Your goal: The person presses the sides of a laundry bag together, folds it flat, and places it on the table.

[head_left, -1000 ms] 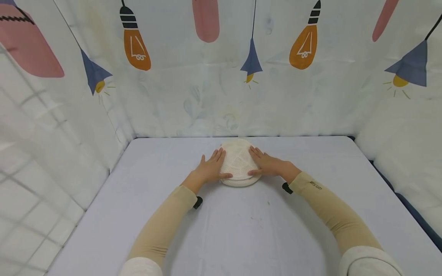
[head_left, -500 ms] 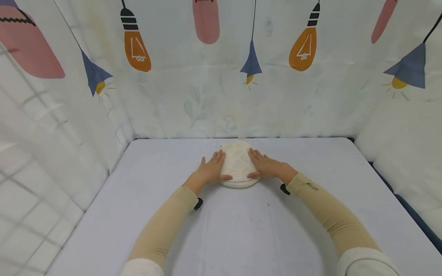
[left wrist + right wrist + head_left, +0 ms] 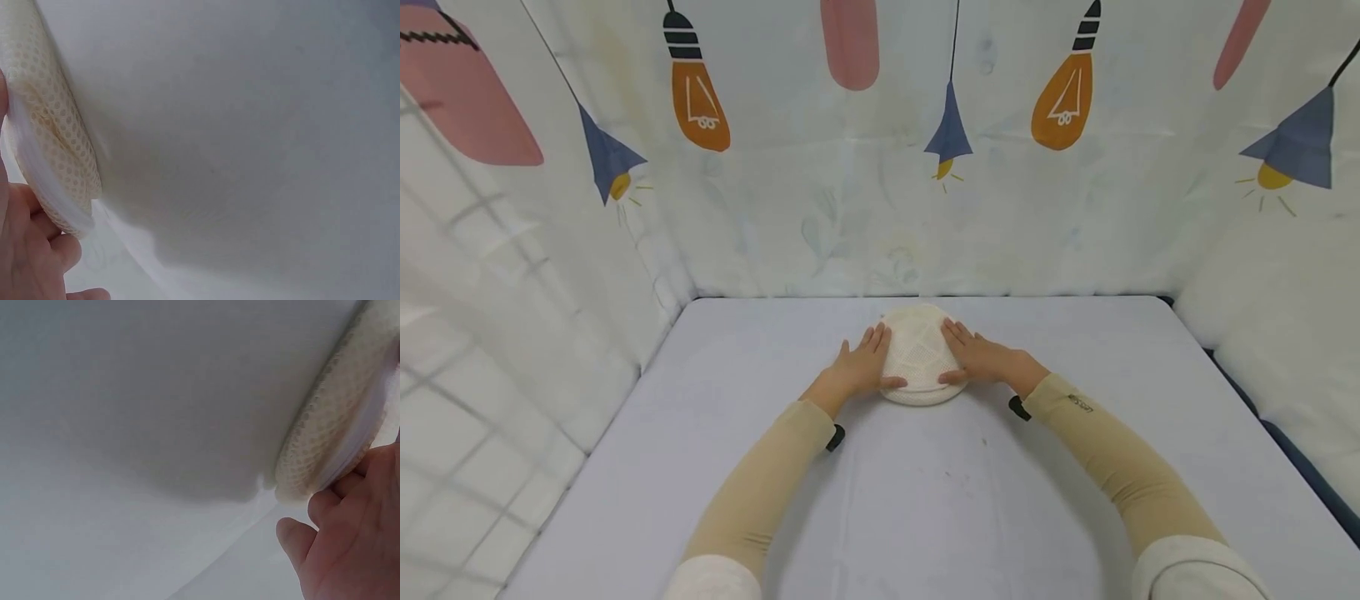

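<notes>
A cream mesh cap (image 3: 917, 350) lies at the far middle of the table, with a rounded crown and a curved brim towards the near side. My left hand (image 3: 859, 367) rests along its left side, fingers straight and thumb near the brim. On the opposite side my right hand (image 3: 988, 358) mirrors it, fingertips on the crown. In the left wrist view the honeycomb mesh of the cap (image 3: 62, 144) and a smooth white band show beside my left hand (image 3: 31, 250). The right wrist view has my right hand (image 3: 359, 531) against the edge of the cap (image 3: 331, 419).
A pale cloth covers the table (image 3: 910, 517), with a few small marks near the middle. White curtains (image 3: 850, 225) printed with bulbs and lamps close off the back and both sides. Dark straps (image 3: 831, 437) show at the wrists.
Both hands stay on the sides of the cap, and the cap keeps its place. Only a slight shift of the head view shows.
</notes>
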Demonstrator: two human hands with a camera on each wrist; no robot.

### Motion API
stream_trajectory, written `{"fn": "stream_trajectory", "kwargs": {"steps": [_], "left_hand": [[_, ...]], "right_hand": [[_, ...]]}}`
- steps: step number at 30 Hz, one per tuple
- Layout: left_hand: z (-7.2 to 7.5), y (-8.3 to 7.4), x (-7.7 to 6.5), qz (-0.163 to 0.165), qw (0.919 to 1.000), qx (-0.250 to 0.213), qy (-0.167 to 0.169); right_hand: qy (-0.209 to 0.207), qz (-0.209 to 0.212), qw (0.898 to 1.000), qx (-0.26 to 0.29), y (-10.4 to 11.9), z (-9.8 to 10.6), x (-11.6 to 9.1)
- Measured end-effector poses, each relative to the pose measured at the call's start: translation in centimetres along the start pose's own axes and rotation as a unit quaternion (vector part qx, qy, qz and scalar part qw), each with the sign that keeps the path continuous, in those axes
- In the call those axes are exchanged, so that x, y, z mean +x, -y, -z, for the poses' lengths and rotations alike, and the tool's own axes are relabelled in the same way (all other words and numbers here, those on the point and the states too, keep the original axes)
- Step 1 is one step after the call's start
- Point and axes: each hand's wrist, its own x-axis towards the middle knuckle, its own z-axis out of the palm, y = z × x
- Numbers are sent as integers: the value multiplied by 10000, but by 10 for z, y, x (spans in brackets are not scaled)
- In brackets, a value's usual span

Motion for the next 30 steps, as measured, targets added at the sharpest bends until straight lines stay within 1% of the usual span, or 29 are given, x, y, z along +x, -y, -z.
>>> {"fn": "stream_trajectory", "kwargs": {"steps": [7, 10, 18, 26, 30], "left_hand": [[0, 3, -1, -46, 9998, -192, -47], [-1, 5, 0, -117, 9996, -213, -140], [0, 9, -1, -243, 9988, -323, -268], [4, 10, -6, -346, 9982, -336, -356], [6, 14, -10, -399, 9977, -270, -478]], "right_hand": [[-111, 66, 9998, 141, -1, 1, 1], [-189, 77, 9995, 249, -3, 1, 1], [-205, 20, 9993, 318, -6, 3, -1], [-236, -15, 9992, 334, -6, 9, -7], [-386, -52, 9987, 319, -9, 10, -9]]}}
